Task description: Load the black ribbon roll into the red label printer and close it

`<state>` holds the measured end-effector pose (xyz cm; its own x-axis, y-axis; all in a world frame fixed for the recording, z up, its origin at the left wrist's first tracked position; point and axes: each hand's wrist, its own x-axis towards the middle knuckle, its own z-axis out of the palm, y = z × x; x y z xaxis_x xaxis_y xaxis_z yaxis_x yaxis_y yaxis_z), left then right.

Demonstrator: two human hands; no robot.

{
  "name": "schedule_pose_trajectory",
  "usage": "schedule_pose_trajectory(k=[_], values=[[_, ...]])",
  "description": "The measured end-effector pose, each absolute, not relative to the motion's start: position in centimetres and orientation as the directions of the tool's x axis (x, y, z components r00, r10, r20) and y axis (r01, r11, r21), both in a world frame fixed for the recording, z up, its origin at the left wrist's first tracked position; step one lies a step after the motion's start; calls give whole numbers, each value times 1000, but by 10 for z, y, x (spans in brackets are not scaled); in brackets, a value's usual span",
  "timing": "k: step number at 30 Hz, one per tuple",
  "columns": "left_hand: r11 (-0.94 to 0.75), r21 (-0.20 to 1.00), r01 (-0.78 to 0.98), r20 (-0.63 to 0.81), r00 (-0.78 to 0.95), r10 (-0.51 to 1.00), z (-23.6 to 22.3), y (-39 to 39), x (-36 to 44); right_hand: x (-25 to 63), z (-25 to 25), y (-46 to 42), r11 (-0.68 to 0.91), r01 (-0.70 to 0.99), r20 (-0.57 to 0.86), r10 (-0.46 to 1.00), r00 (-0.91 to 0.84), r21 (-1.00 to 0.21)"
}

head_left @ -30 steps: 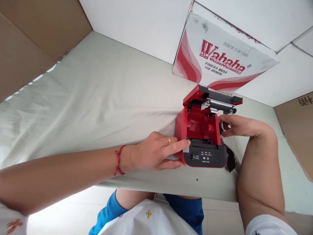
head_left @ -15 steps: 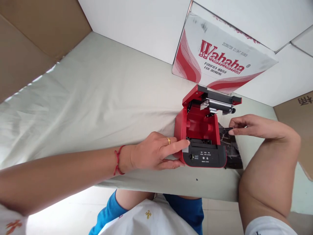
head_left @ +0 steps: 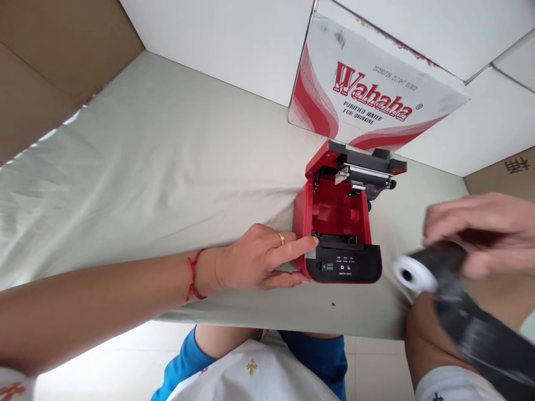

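Head view blurs right hand (head_left: 491, 214) and white roll (head_left: 423, 275).

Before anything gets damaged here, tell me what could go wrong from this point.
The white roll could slip and drop: the right hand grips it by the dark film, which trails loose. The raised lid of the red machine might fall and pinch the left hand, whose index fingertip is at the opening's edge.
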<state>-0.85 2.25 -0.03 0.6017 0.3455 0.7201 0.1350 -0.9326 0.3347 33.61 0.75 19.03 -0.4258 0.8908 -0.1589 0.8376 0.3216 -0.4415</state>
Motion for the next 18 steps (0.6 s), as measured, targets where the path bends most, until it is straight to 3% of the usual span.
schedule_pose_trajectory(k=[1, 3, 7, 11, 14, 18], values=[[-933, 332, 135, 721, 601, 344, 0, 23, -8, 326, 189, 20, 291, 773, -263, 824, -502, -564], [-936, 324, 141, 723, 600, 341, 1, 23, -8, 308, 183, 41, 206, 752, -354, 784, -510, -626], [-937, 312, 156, 725, 598, 341, 2, 23, -7, 284, 162, 53, 58, 824, -387, 862, -326, -564], [-939, 302, 166, 720, 605, 339, 2, 22, -8, 275, 151, 46, 12, 858, -407, 877, -256, -513], [-935, 307, 179, 698, 625, 349, 3, 22, -9, 272, 149, 45, 37, 868, -409, 872, -270, -495], [-931, 314, 185, 692, 627, 358, 3, 22, -10, 268, 145, 46, 186, 889, -382, 852, -358, -418]])
